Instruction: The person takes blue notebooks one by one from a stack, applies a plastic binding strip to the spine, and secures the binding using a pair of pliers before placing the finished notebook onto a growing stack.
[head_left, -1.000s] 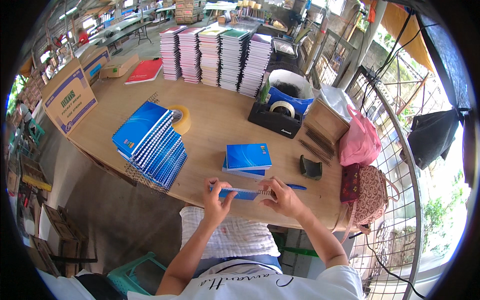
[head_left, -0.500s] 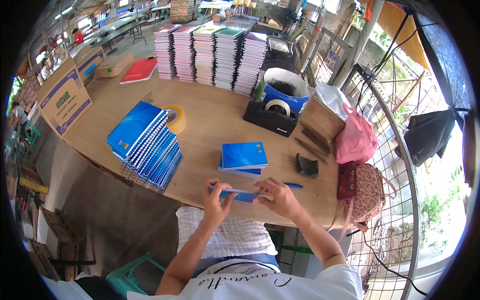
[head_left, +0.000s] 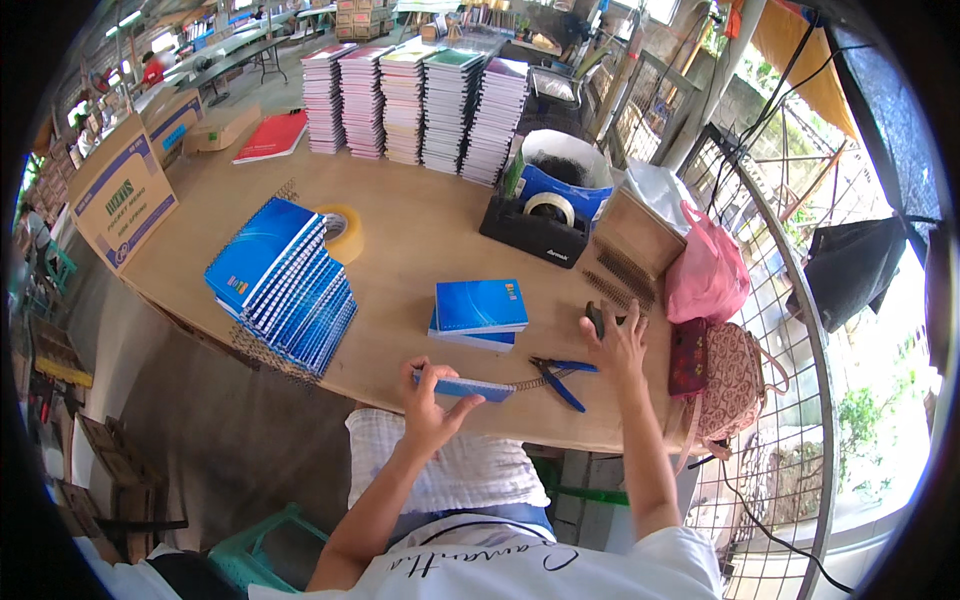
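My left hand (head_left: 432, 405) pinches a small blue notebook (head_left: 468, 388) by its left end, spine edge up, over the table's near edge. From the notebook's right end a dark spiral wire (head_left: 527, 383) sticks out. Beside that wire lie blue-handled pliers (head_left: 565, 378). Out to the right, my right hand (head_left: 620, 345) has its fingers spread over a small dark curved block (head_left: 595, 318); whether they grip it cannot be made out. Two blue notebooks (head_left: 480, 306) lie stacked ahead of my left hand.
A tall stack of spiral-bound blue notebooks (head_left: 285, 285) stands left, beside a yellow tape roll (head_left: 345, 236). Loose spiral wires (head_left: 622, 275) lie right, near a black tape dispenser (head_left: 530, 235). Notebook piles (head_left: 400, 110) line the back; a pink bag (head_left: 708, 268) sits at the right edge.
My right hand has left the notebook and moved right and forward to the dark block. The pliers now show fully, and the left hand still holds the notebook.
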